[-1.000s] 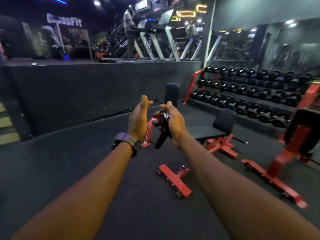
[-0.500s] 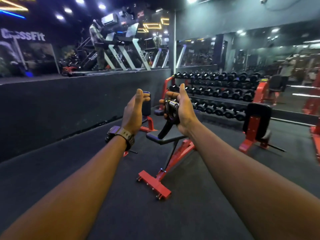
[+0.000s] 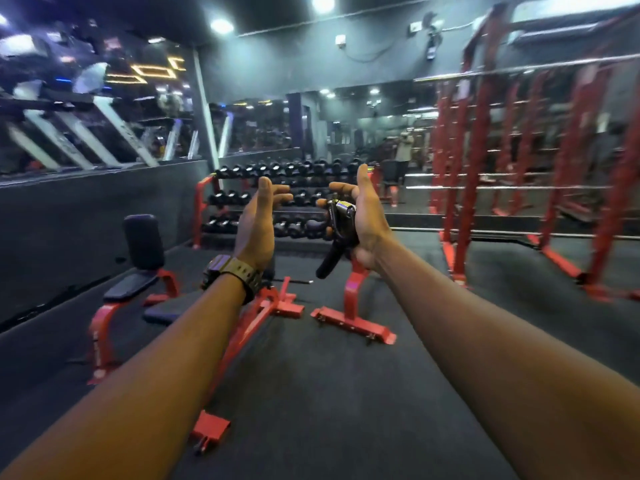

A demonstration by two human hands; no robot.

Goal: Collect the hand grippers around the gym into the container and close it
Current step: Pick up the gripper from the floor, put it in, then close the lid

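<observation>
Right hand (image 3: pixel 369 220) grip cradles hand gripper (image 3: pixel 337 233); left hand (image 3: pixel 256 226) empty.

Two bare forearms, no sleeves visible to the frame's lower edge, reach into view from the bottom corners. L wrist carries a chunky digital-style wristwatch (image 3: pixel 231 274): dark rectangular case on the outer side of the wrist, w/ a ridged, segmented strap in drab olive-brown wrapping round to the inner side. R wrist is unadorned, no band or watch. Left hand (image 3: pixel 256 226) and right hand (image 3: pixel 367 216) are both bare: no gloves, wraps or rings that can be made out. Watch face detail too blurred to read. No other clothing of the person shows in the head view.
</observation>
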